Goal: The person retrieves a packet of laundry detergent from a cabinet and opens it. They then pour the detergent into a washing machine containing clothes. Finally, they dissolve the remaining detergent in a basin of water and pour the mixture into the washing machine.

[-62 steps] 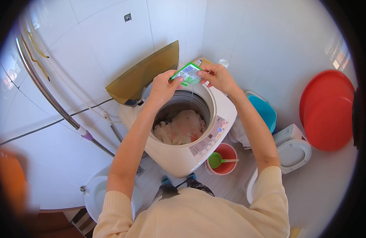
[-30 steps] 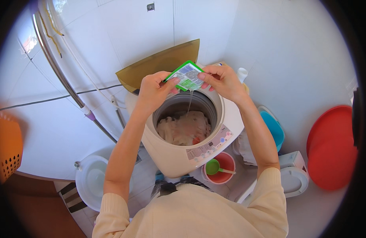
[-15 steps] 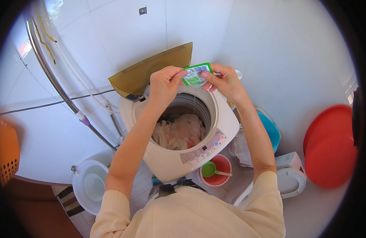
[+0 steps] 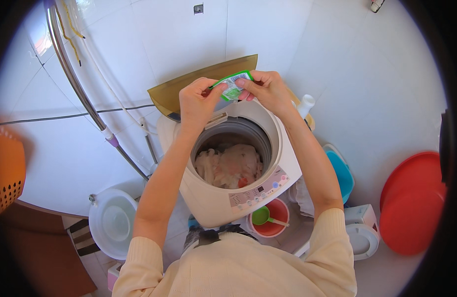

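Note:
Between both hands, above the open top-loading washing machine [image 4: 208,208], is a small green-edged plastic sachet [image 4: 231,92] with a printed back. My left hand [image 4: 198,103] pinches its left end between thumb and fingers. On the right end, my right hand [image 4: 269,92] grips it, thumb across the printed side. Pale wet laundry [image 4: 231,166] lies in the machine's drum below, with a small reddish patch at its lower right. Behind the hands stands the raised, brownish see-through lid [image 4: 164,96].
A red bucket [image 4: 273,228] with a green dipper [image 4: 261,216] stands at the machine's front right. White basin [image 4: 102,222] and metal pole [image 4: 80,94] are at left. Red basins [image 4: 411,208], a blue basin [image 4: 340,173] and a white bottle [image 4: 306,105] are at right.
The sachet has tilted and sits slightly further left and higher in the picture, still in both hands. A thin strand hanging below it earlier no longer shows. The whole view has shifted a little.

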`<state>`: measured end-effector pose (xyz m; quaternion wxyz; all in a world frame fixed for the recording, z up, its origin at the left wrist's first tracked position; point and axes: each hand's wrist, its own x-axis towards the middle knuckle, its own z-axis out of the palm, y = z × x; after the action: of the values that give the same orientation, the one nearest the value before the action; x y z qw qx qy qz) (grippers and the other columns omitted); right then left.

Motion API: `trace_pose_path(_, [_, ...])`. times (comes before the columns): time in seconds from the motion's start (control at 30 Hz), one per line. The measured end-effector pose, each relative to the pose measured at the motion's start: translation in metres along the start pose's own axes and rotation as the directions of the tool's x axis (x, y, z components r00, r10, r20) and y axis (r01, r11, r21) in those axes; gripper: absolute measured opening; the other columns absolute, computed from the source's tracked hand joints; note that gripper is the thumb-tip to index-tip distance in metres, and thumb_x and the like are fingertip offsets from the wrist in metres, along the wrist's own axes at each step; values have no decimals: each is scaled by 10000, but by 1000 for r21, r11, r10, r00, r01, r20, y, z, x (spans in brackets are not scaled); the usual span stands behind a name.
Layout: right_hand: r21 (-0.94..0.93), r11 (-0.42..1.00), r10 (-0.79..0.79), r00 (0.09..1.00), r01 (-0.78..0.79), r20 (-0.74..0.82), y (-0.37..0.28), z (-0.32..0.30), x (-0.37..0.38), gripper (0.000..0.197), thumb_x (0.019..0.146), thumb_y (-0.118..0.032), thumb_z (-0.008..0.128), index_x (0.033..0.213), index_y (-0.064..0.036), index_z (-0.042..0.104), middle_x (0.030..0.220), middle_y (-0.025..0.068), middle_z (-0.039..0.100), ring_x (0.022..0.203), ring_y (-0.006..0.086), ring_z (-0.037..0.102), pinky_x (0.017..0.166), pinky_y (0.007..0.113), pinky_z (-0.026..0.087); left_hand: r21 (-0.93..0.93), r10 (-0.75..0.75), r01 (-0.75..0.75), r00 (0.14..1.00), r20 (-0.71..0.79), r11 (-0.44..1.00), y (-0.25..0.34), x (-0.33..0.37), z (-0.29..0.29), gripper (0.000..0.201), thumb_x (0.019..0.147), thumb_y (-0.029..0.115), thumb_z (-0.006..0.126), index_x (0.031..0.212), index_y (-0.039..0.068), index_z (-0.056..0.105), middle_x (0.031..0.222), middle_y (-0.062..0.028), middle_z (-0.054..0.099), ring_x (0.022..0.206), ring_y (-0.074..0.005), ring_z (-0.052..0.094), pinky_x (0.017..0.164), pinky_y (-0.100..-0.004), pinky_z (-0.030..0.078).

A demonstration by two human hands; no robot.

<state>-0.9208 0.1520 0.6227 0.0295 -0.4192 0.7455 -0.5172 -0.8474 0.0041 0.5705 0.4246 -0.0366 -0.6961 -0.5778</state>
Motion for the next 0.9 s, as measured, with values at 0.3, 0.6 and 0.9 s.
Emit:
trace_pose_path(0.3, [216,976,10,994,-33,108,3,22,-3,157,796,-162,598,801,-9,630,609,24,586,548,51,529,495,189,426,-167,-84,110,984,156,980,-5,-4,-26,100,719,67,657,775,-11,630,683,4,520,577,-43,431,490,-189,328])
trace_pose_path(0.6, [26,997,76,997,-77,21,1,-6,-21,115,784,-133,606,822,-25,622,592,7,562,481,49,511,441,182,402,-67,52,-37,970,237,997,-6,0,14,77,739,45,629,769,-26,623,696,-2,508,607,-61,438,509,-195,334])
trace_pose_path(0.9, [23,1000,12,992,-9,-126,9,-22,-20,107,810,-108,572,824,-11,615,635,21,587,480,56,532,413,179,397,-75,47,-24,943,331,997,-1,10,34,95,752,60,609,788,-26,619,719,-23,529,633,-78,469,555,-208,366])
